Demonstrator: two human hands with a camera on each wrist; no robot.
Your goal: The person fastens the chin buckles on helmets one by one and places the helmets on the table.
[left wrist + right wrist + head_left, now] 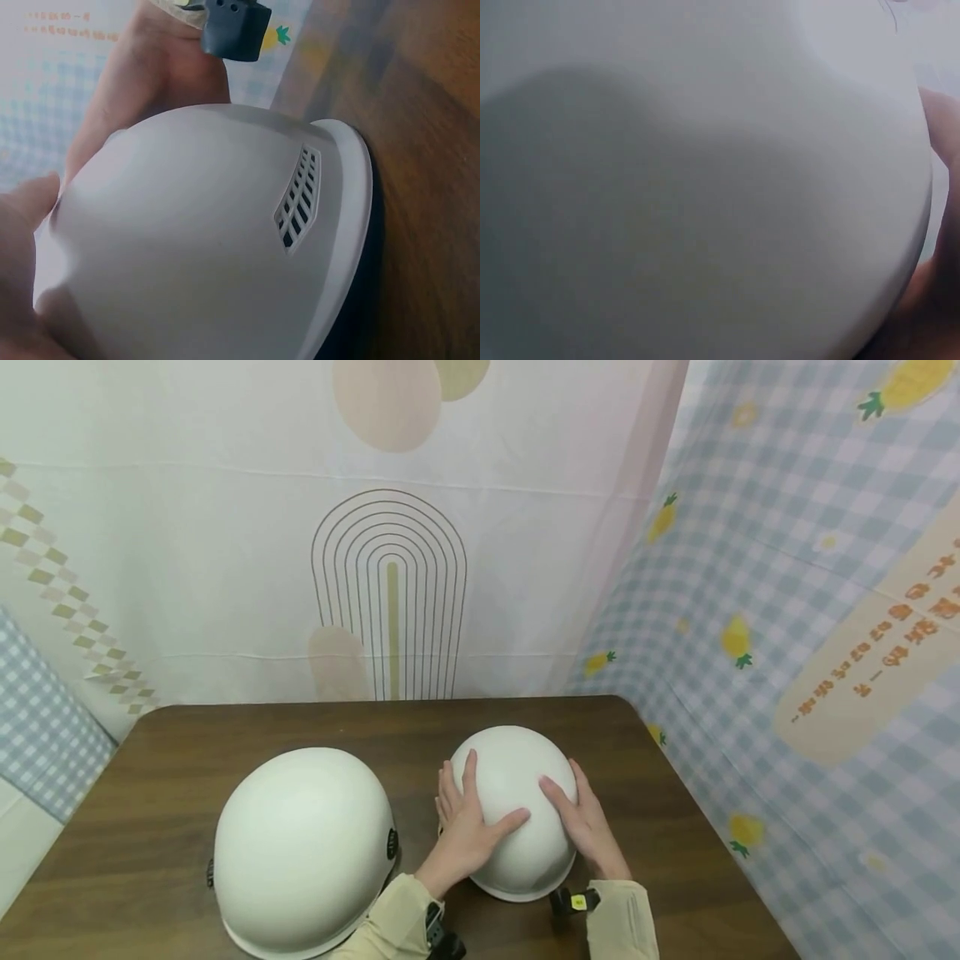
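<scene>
Against the left side of a plain white helmet (513,768), the left hand (467,832) lies with its fingers spread and its thumb stretched across the near face of the dome. On the opposite side, the right hand (588,827) rests with its fingers extended along the flank and its thumb pointing up the shell, so the helmet sits between the two palms, touched by both. Its crown faces up. The left wrist view shows a slotted vent (300,199) close to the pale rim (349,195); whether that rim touches the dark wooden desk (667,860) cannot be told. Below the hands, both wrists wear dark devices under beige sleeves (622,914). Beyond the left forearm, another white helmet (300,843) stands dome up on the desk, apart from the first, with a black fitting (392,843) on its right side. Farther out hang a pale patterned cloth (232,577) and a checked pineapple cloth (795,577).
</scene>
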